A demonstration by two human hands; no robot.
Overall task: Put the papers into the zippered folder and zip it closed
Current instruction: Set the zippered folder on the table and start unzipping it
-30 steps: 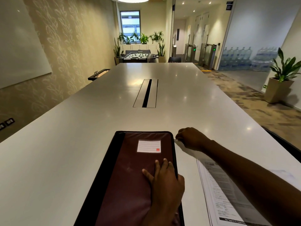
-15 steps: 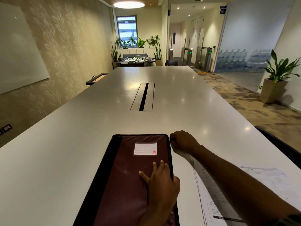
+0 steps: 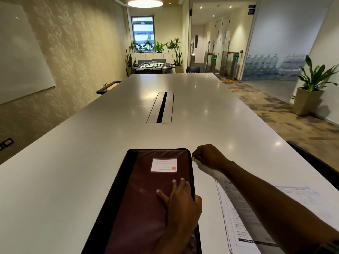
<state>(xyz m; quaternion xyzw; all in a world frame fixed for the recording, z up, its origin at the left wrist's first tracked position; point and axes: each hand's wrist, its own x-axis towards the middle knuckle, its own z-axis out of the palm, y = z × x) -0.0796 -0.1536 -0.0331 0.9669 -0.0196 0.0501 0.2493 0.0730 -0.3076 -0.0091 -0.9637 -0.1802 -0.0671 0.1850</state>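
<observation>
A maroon zippered folder with black edging and a white label lies flat on the white table in front of me. My left hand rests palm-down on its right side, fingers spread, thumb over the right edge. My right hand is at the folder's far right corner, fingers pinched on the small metal zipper pull. Printed papers lie on the table to the right of the folder, partly hidden under my right forearm.
A long cable slot runs along the table's middle. A dark chair edge sits at the table's right side. A potted plant stands on the carpet to the right, and a foosball table beyond the far end.
My right hand stays pinched at the folder's far right corner, and my left hand keeps pressing the cover. The view has tilted slightly upward.
</observation>
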